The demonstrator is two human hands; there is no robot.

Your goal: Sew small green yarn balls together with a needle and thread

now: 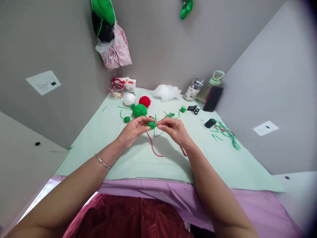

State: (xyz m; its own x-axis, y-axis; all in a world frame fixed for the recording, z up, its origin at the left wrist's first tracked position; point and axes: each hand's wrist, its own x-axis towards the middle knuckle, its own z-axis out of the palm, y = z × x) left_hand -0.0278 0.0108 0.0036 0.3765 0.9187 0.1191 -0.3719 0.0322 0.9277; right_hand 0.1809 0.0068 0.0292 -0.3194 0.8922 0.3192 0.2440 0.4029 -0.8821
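Over the middle of the table, my left hand (133,129) pinches a small green yarn piece (152,125) between thumb and fingers. My right hand (173,128) is closed in a pinch at the right edge of that piece; what sits between its fingertips is too small to make out. A thin dark thread (155,136) loops down below the fingers. From beneath the green piece a red yarn strand (152,147) trails onto the table. Just behind my left hand lie a green yarn ball (139,110) and a smaller green ball (126,119).
Farther back are a white yarn ball (129,99), a red yarn ball (145,101) and white stuffing (166,92). On the right are black scissors (193,109), a black thread spool (210,123), yarn scraps (226,132), a phone (213,99), a pen cup (193,91) and a bottle (205,93).
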